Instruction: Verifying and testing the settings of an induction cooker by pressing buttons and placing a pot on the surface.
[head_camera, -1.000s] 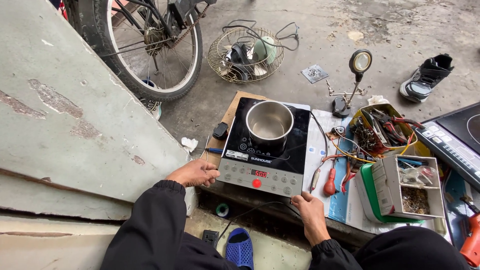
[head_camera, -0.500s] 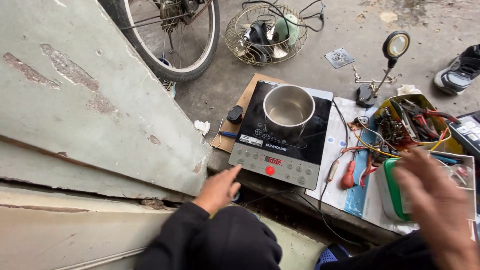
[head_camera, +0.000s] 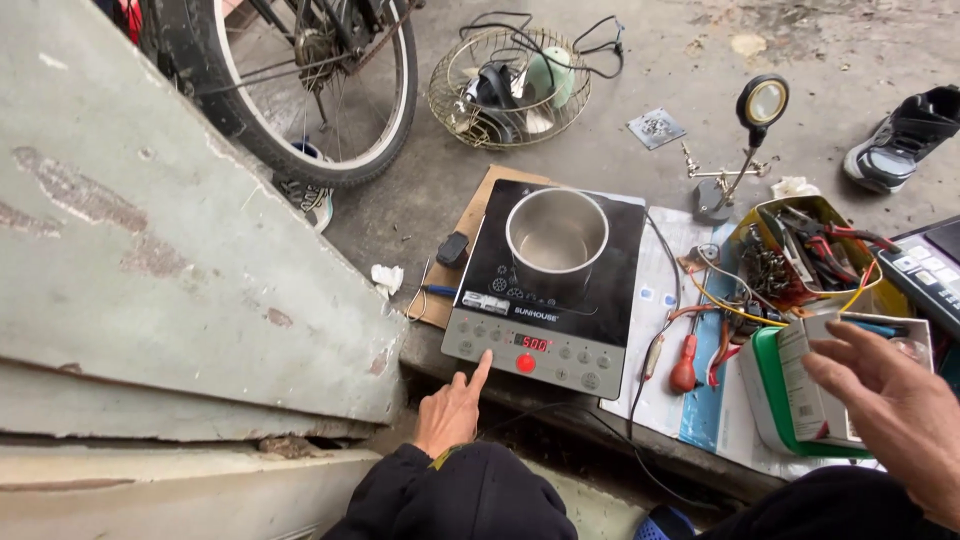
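A black induction cooker (head_camera: 560, 285) lies on the ground with a small steel pot (head_camera: 556, 236) standing on its glass top and a red display lit on its grey control strip. My left hand (head_camera: 452, 412) points with the index finger, whose tip touches the lower left of that strip. My right hand (head_camera: 890, 400) hovers at the right with its fingers spread and nothing in it, just over a small cardboard box (head_camera: 812, 385) in a green tub (head_camera: 775, 400).
A bicycle wheel (head_camera: 300, 95) and a wire fan guard (head_camera: 515, 85) stand behind. A magnifier stand (head_camera: 745, 140), a yellow box of pliers (head_camera: 810, 250), a red screwdriver (head_camera: 685, 365), a shoe (head_camera: 905, 135) and a second cooker (head_camera: 925, 270) lie to the right. A slanted grey board (head_camera: 150, 250) fills the left.
My left hand left the cooker's edge and now presses a finger on the control strip. My right hand rose off the front edge and swung out to the right, open.
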